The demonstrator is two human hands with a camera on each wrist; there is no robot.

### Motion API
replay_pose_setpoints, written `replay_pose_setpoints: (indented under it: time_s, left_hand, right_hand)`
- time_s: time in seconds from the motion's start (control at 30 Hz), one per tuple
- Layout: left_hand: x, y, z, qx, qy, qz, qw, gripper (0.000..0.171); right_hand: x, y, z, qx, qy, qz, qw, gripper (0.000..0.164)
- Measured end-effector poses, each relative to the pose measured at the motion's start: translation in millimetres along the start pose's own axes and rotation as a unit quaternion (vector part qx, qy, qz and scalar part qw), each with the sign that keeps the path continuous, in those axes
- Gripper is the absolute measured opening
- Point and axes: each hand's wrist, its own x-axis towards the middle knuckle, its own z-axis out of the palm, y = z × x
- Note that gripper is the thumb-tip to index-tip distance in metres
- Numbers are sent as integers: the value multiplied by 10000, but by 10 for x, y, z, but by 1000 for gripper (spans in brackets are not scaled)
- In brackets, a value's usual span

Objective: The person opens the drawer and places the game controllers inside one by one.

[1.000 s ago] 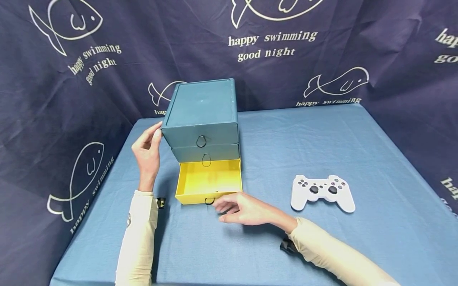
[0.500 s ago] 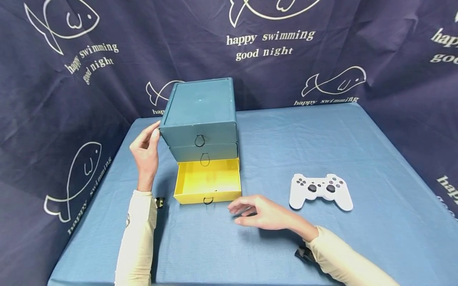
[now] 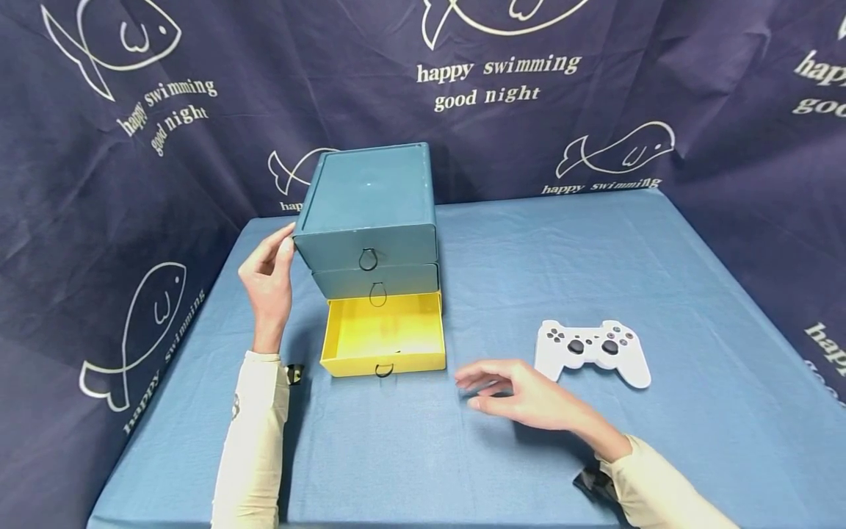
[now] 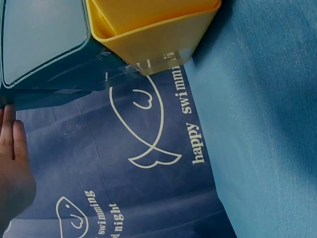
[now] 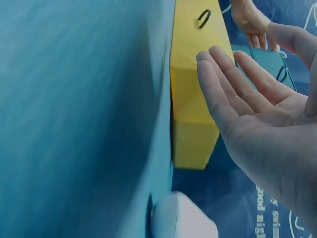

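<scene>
A blue-green drawer cabinet (image 3: 370, 187) stands at the back of the table, its two upper drawers closed. Its lowest drawer, a yellow one (image 3: 386, 334), is pulled out, with a black ring handle (image 3: 384, 371) on its front. My left hand (image 3: 267, 275) touches the cabinet's upper left front corner; in the left wrist view its fingers (image 4: 19, 139) look fairly straight against the side. My right hand (image 3: 525, 393) hovers over the cloth to the right of the yellow drawer, holding nothing, fingers relaxed. Close behind it lies a white game controller (image 3: 593, 351), its left grip partly covered by the hand.
Blue cloth (image 3: 410, 455) covers the table. A dark blue curtain (image 3: 502, 147) with white fish drawings and lettering hangs along the back and both sides. Inside the yellow drawer only a tiny dark speck shows.
My right hand has drawn away from the yellow drawer's handle, moving right toward the controller. My left hand keeps its place at the cabinet's corner, and the drawer stays pulled out.
</scene>
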Motion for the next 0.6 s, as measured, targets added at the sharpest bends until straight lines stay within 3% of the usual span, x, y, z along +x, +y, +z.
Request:
replay_pose_setpoints:
  time_s: [0.6]
  left_hand:
    - [-5,19,1,2,-24,17,10000,25]
  right_hand:
    - [-685,-1,-290,-449,1319,-390,9895,35]
